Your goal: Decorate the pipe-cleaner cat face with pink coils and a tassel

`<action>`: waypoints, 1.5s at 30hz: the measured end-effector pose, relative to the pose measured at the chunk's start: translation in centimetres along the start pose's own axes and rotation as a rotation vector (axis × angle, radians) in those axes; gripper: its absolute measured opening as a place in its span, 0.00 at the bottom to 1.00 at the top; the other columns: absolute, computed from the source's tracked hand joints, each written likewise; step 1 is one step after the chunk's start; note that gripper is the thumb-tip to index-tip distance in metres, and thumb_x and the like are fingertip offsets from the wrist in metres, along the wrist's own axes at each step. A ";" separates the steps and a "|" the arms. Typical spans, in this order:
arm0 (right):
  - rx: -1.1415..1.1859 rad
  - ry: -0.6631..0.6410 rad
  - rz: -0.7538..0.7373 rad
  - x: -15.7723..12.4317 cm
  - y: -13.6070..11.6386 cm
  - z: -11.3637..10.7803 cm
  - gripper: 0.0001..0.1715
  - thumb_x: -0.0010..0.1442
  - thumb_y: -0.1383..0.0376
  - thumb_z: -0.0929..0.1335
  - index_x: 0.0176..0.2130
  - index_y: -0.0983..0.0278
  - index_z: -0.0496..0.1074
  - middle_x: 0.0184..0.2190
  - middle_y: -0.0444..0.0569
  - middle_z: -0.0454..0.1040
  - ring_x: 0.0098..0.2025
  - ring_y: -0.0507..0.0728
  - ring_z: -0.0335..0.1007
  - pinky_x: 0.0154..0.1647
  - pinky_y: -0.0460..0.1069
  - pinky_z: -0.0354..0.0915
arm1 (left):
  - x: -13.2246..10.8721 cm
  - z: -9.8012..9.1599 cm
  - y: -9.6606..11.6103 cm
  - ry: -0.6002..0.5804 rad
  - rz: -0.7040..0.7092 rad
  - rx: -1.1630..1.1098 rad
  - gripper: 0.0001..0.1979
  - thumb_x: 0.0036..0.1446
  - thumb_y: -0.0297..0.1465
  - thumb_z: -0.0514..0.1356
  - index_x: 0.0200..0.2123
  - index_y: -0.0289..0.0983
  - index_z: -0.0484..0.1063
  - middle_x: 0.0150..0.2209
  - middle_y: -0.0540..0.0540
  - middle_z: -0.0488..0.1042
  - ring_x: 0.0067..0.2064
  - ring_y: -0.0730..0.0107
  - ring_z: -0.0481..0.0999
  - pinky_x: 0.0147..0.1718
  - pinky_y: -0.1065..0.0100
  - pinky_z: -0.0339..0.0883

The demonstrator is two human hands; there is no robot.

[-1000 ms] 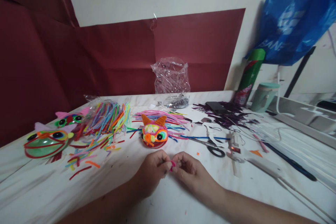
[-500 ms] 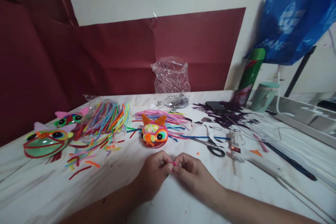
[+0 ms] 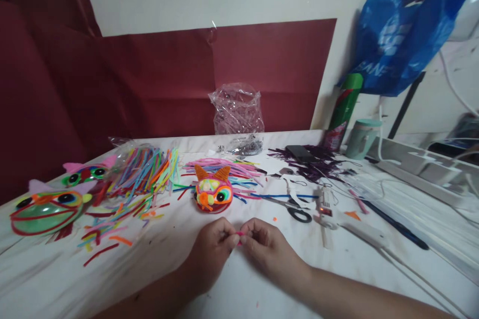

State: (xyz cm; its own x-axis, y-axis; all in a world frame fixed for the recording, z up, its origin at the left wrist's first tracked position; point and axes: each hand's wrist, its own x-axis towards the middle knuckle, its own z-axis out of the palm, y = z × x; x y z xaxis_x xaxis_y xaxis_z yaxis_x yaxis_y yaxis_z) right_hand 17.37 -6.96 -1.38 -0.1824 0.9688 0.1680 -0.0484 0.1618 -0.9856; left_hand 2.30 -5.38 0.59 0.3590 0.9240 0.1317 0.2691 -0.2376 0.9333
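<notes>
My left hand (image 3: 213, 249) and my right hand (image 3: 267, 249) meet at the fingertips low in the middle of the white table (image 3: 56, 279). Both pinch a short pink pipe-cleaner piece (image 3: 239, 234) between them, and the fingers of both hands are curled closed. Just beyond the hands stands a small round owl-like craft face (image 3: 212, 193) with orange ears and big coloured eyes.
Piles of coloured pipe cleaners (image 3: 145, 169) lie at the left, beside two green-and-red craft faces (image 3: 45, 207). Scissors (image 3: 295, 209) and a glue gun (image 3: 325, 209) lie to the right. A crumpled clear bag (image 3: 236, 109), a phone (image 3: 299, 153), a green can (image 3: 342, 109) and a cup (image 3: 361, 138) stand farther back.
The view has shifted slightly to the right, so everything sits a little further left in the picture. Both hands stay pinched on the pink piece, now a bit flatter between the fingertips.
</notes>
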 end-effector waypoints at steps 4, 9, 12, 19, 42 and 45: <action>-0.086 0.033 -0.011 -0.1 0.1 0.1 0.15 0.53 0.55 0.67 0.28 0.65 0.66 0.22 0.41 0.63 0.25 0.49 0.55 0.25 0.45 0.53 | 0.1 -0.1 0.3 0.023 0.007 0.030 0.10 0.48 0.35 0.56 0.20 0.37 0.62 0.17 0.55 0.57 0.21 0.75 0.55 0.22 0.72 0.50; -0.120 0.028 -0.044 -0.3 -0.2 0.2 0.10 0.54 0.60 0.65 0.27 0.64 0.64 0.21 0.40 0.60 0.25 0.50 0.53 0.26 0.45 0.53 | 0.0 -0.1 0.9 0.015 0.017 0.039 0.11 0.47 0.37 0.57 0.20 0.37 0.62 0.18 0.55 0.58 0.21 0.75 0.56 0.22 0.72 0.51; -0.134 0.006 -0.053 -0.4 -0.5 0.2 0.07 0.54 0.62 0.64 0.27 0.63 0.63 0.21 0.39 0.59 0.24 0.50 0.52 0.27 0.45 0.53 | -0.1 -0.1 1.2 0.002 0.013 0.020 0.12 0.46 0.37 0.58 0.19 0.37 0.62 0.18 0.55 0.58 0.22 0.75 0.56 0.22 0.72 0.51; -0.169 0.000 -0.070 -0.2 -0.4 0.1 0.05 0.54 0.65 0.63 0.27 0.63 0.61 0.21 0.39 0.59 0.24 0.49 0.52 0.26 0.44 0.53 | 0.2 0.1 -0.4 -0.038 -0.026 -0.051 0.11 0.49 0.37 0.57 0.23 0.37 0.62 0.18 0.56 0.58 0.21 0.76 0.55 0.21 0.74 0.50; -0.188 0.068 -0.137 -0.5 -1.0 0.0 0.12 0.59 0.59 0.62 0.37 0.65 0.68 0.33 0.49 0.71 0.36 0.55 0.65 0.39 0.49 0.61 | 1.0 -0.9 -1.0 -0.020 -0.056 -0.183 0.09 0.48 0.35 0.58 0.23 0.35 0.63 0.18 0.55 0.60 0.22 0.77 0.56 0.22 0.73 0.50; -0.155 0.075 -0.098 -0.3 -0.6 -0.2 0.13 0.59 0.58 0.63 0.33 0.65 0.68 0.28 0.47 0.70 0.32 0.54 0.64 0.34 0.48 0.61 | 1.4 -0.8 -1.5 -0.029 -0.066 -0.317 0.10 0.46 0.35 0.58 0.21 0.35 0.62 0.16 0.55 0.60 0.20 0.77 0.56 0.22 0.72 0.50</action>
State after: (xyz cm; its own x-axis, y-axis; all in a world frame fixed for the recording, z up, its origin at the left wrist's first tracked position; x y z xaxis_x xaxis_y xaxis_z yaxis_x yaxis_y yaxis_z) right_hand 17.63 -7.29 -0.85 -0.1106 0.9574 0.2667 0.0906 0.2770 -0.9566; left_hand 1.65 -3.49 -0.35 0.3765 0.9243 0.0626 0.0023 -0.0685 0.9976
